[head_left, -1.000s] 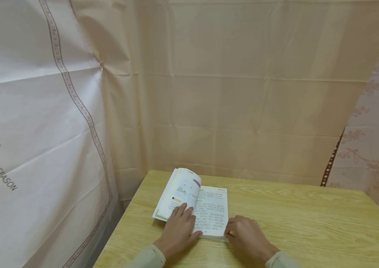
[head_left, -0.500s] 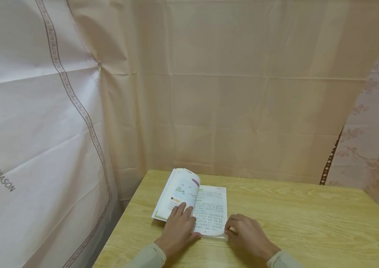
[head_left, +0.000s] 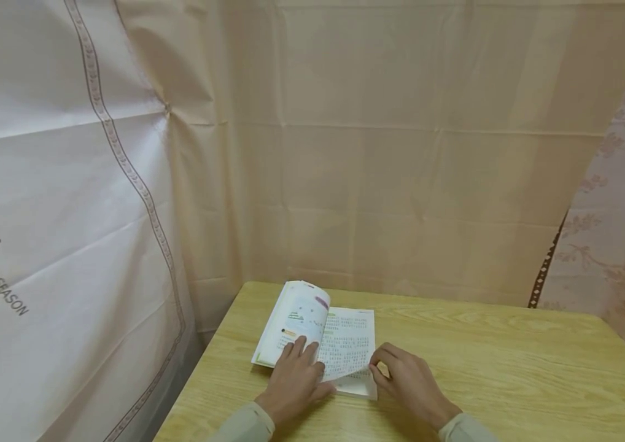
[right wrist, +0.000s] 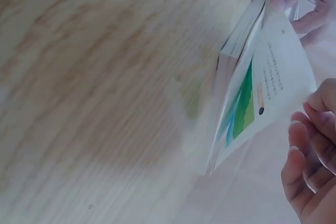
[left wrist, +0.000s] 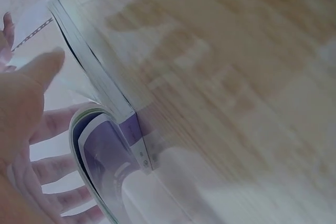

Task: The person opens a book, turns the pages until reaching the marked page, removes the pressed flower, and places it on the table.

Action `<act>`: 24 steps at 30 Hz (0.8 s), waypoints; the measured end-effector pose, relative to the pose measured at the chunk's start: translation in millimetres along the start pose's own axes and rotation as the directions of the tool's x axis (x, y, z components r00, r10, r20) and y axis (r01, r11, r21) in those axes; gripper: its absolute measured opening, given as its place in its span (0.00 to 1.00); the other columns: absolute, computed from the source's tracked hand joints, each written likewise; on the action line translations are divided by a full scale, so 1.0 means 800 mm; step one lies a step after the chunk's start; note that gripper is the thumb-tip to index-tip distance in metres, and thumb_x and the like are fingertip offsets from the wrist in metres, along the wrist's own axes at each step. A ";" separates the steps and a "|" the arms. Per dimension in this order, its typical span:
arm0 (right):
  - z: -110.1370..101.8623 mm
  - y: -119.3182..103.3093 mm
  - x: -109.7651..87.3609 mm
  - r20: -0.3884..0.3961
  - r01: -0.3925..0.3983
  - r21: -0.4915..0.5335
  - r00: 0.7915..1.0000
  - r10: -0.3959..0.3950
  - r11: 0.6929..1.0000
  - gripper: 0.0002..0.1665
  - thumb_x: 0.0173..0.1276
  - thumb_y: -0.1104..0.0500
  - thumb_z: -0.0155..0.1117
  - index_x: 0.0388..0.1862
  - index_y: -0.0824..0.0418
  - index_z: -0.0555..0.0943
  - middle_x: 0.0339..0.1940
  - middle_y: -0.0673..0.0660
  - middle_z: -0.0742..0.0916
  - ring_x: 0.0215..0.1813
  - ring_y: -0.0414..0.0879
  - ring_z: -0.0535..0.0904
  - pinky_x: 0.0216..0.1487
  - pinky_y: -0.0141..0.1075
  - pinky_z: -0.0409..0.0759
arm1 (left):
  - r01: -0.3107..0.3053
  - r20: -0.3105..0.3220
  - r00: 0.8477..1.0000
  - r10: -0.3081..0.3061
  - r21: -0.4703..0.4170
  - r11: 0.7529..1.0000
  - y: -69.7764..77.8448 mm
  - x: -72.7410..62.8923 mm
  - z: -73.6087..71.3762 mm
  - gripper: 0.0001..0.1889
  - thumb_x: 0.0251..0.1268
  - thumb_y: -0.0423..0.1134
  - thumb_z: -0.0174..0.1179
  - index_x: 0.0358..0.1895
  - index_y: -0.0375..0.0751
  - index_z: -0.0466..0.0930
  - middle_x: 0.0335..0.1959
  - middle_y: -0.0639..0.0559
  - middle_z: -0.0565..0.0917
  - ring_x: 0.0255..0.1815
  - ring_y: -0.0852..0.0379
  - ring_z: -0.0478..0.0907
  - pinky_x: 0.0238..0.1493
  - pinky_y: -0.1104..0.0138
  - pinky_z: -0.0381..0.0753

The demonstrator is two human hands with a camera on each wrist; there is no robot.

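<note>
An open paperback book (head_left: 348,337) lies on the wooden table, its left part curling up and showing a printed picture. My left hand (head_left: 295,374) rests with spread fingers on the left page near the spine; in the left wrist view the purple cover (left wrist: 110,156) bends beside those fingers. At the book's lower right, my right hand (head_left: 409,377) pinches the corner of a page between thumb and forefinger. That page (right wrist: 278,77) is lifted off the stack, and the right wrist view shows a green and blue picture on its underside.
The wooden table (head_left: 500,362) extends to the right of the book. A beige sheet (head_left: 401,153) hangs behind its far edge. White printed cloth (head_left: 42,215) hangs at the left, and flowered cloth (head_left: 616,233) at the right.
My right hand has raised the lower right corner of the page, and the page beneath now shows. My left hand stays on the left page.
</note>
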State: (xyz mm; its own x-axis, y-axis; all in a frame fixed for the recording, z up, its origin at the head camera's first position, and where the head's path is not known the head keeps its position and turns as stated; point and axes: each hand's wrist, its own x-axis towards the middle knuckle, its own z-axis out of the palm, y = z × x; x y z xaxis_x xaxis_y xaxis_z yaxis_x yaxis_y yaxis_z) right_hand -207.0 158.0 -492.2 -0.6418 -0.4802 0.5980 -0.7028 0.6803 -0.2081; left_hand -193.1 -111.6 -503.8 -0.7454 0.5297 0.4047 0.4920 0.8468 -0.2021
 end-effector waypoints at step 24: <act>0.005 0.000 -0.013 0.341 -0.056 0.003 0.939 0.052 0.998 0.09 0.63 0.50 0.77 0.37 0.52 0.91 0.41 0.44 0.86 0.40 0.37 0.82 0.39 0.38 0.84 | 0.195 -0.189 0.961 -0.204 -0.065 0.979 -0.013 0.005 -0.004 0.41 0.53 0.32 0.71 0.74 0.44 0.68 0.77 0.26 0.55 0.63 0.33 0.72 0.55 0.50 0.79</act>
State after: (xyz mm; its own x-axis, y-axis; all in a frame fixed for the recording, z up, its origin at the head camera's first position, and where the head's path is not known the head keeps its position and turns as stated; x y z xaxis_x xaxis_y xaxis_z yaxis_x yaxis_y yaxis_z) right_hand -201.8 160.9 -501.2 -0.7433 -0.6045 0.2866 -0.6667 0.7045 -0.2432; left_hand -199.4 -118.2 -497.3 -0.7316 0.3272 0.5981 0.3654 0.9288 -0.0611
